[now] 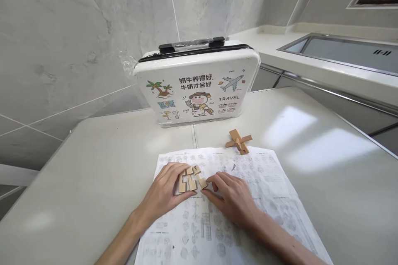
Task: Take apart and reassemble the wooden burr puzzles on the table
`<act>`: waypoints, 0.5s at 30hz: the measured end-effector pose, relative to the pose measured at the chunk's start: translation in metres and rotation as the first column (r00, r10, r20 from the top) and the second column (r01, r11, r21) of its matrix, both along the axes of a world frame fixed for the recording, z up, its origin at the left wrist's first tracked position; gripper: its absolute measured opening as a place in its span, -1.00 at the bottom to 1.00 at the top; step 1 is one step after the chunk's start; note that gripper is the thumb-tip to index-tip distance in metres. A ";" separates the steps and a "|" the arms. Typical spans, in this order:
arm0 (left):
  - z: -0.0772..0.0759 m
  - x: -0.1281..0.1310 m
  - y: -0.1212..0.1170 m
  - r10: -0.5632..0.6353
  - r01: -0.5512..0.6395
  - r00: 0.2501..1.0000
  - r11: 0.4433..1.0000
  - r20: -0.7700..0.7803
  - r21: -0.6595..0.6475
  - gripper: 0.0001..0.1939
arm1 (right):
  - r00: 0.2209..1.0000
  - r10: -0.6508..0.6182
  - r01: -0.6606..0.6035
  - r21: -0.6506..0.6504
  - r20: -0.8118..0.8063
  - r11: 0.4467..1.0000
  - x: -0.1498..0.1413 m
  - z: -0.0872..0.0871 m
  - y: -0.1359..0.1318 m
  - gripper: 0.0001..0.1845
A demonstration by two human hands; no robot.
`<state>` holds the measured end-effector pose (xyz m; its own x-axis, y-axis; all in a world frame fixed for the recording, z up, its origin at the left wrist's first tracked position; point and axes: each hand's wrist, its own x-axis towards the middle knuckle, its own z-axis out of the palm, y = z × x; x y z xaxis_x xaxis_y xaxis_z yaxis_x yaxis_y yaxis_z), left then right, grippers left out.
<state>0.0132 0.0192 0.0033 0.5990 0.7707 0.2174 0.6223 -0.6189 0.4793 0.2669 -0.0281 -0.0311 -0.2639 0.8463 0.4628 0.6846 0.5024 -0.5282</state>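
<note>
Several notched wooden puzzle pieces [191, 179] lie side by side on a printed instruction sheet [267, 186]. My left hand [164, 192] rests palm down with its fingers lying over the left end of the pieces. My right hand [231, 198] sits on the sheet with curled fingertips touching the rightmost piece [202, 182]. Neither hand lifts anything. An assembled wooden cross puzzle [239, 140] stands apart at the sheet's far edge.
A white cartoon-printed case [199, 87] with a black handle, wrapped in plastic, stands upright at the back of the white table [93, 182]. A steel sink [342, 51] is set in the counter at the right. Grey tiled wall lies behind.
</note>
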 end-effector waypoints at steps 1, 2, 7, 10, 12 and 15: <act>0.001 0.000 0.000 -0.003 0.003 1.000 1.000 0.003 0.002 -0.33 | 1.000 0.010 -0.010 0.000 -0.001 1.000 0.000 0.000 0.000 -0.85; 0.001 0.000 0.000 -0.006 0.006 1.000 1.000 0.005 0.004 -0.33 | 1.000 0.019 -0.019 0.002 -0.003 1.000 0.000 0.001 0.000 -0.84; 0.002 0.000 0.000 -0.009 0.009 1.000 1.000 -0.008 -0.009 -0.31 | 0.998 0.055 -0.055 -0.002 -0.009 0.998 0.000 0.004 0.002 -0.82; 0.003 -0.001 0.000 -0.007 0.006 1.000 1.000 -0.018 -0.029 -0.27 | 0.997 0.083 -0.083 -0.010 0.004 0.996 0.000 0.006 0.003 -0.84; 0.003 -0.002 -0.001 -0.006 0.005 1.000 0.999 -0.018 -0.046 -0.24 | 0.995 0.100 -0.100 -0.009 0.025 0.995 0.001 0.007 0.004 -0.83; 0.005 -0.002 0.000 -0.005 0.003 1.000 0.997 -0.022 -0.077 -0.22 | 0.990 0.128 -0.126 -0.032 0.056 0.991 0.002 0.008 0.004 -0.81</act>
